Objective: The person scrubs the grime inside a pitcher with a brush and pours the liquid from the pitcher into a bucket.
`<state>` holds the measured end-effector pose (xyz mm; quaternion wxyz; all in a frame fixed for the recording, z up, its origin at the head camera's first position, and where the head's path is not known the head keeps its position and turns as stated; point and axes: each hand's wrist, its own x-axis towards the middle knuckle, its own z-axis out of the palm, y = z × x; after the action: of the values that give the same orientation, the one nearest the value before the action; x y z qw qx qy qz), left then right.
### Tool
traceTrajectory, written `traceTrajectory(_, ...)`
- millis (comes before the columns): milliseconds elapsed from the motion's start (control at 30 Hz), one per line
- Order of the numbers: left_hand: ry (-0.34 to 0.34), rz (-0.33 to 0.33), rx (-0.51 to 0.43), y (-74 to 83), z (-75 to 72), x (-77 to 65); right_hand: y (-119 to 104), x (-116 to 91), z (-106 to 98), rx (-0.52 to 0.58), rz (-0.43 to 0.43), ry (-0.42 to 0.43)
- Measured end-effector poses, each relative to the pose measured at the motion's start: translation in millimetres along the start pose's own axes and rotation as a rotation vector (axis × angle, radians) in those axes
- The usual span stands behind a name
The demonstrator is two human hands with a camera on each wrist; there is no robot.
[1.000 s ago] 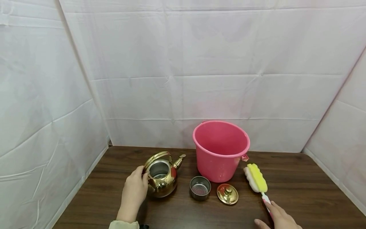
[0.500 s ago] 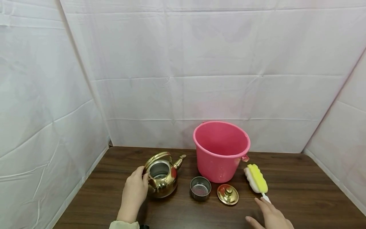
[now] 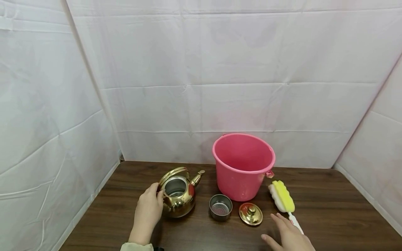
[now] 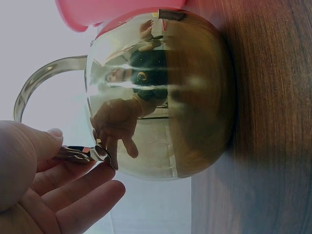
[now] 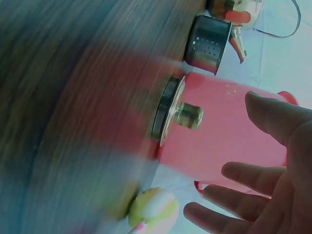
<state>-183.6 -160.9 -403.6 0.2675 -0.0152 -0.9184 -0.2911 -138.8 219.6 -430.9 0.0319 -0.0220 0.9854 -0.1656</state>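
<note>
My left hand grips the handle of a shiny gold teapot standing lidless on the table. Close up in the left wrist view, the thumb and fingers pinch the lower end of the handle. My right hand, fingers spread and holding nothing, is above the table between the teapot's gold lid and a sponge brush. That brush has a yellow-and-white head and a white handle partly hidden by the hand. A perforated metal strainer basket sits between teapot and lid.
A pink bucket stands behind the strainer and lid. The dark wooden table ends at a white cloth backdrop, which also rises on the left and right sides.
My right hand has let go of the brush handle and moved left toward the lid, uncovering part of that handle. The left hand and teapot have stayed in place.
</note>
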Motion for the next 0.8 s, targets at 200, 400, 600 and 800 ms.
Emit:
traceTrajectory(200, -0.003, 0.000, 0.001, 0.1, -1.0, -0.1, -7.2, -2.1, 1.9, 0.002, -0.044, 0.056)
traceTrajectory(400, 0.002, 0.002, -0.001, -0.6, -0.8, -0.1, -17.9, 1.0, 0.3, 0.014, -0.043, 0.021)
traceTrajectory(600, 0.012, 0.011, 0.003, -1.4, 0.0, -0.1, -28.1, 3.0, -1.3, 0.003, -0.029, -0.002)
traceTrajectory(800, -0.001, 0.002, -0.001, -1.1, -0.2, 0.2, -33.3, 2.1, -0.1, 0.009, -0.055, 0.036)
